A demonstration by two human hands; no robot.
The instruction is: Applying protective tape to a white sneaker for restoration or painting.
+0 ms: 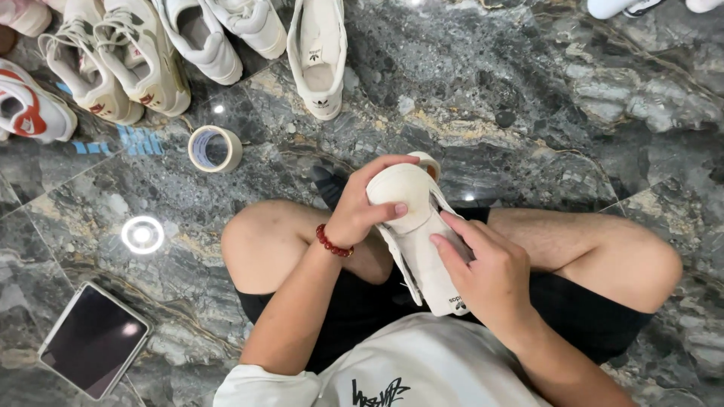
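— What has the person on the floor got there?

— A white shoe (413, 226), held over the lap between the bare knees. The left hand (363, 205) is wrapped around the rounded far end of it, thumb pressed on top. A red bead bracelet (332, 243) sits on that wrist.

— And the other hand?

— The right hand (486, 265) lies along the right side of the shoe, fingers (456, 230) stretched out against its upper and resting on it rather than closed round it. The shoe's near end points down toward the white shirt (422, 369) and black shorts (354, 301).

— Anything else lying about?

— Plenty. A roll of tape (215, 148) stands on the dark marble floor (528, 98) to the far left of the knees, with strips of blue tape (136, 141) stuck down beside it. Further off, a row of pale sneakers (143, 53) lines the far left edge, and one single white shoe (320, 53) sits apart, just right of the row. Near left, a tablet (94, 339) with a dark screen lies flat, well apart from the hands.
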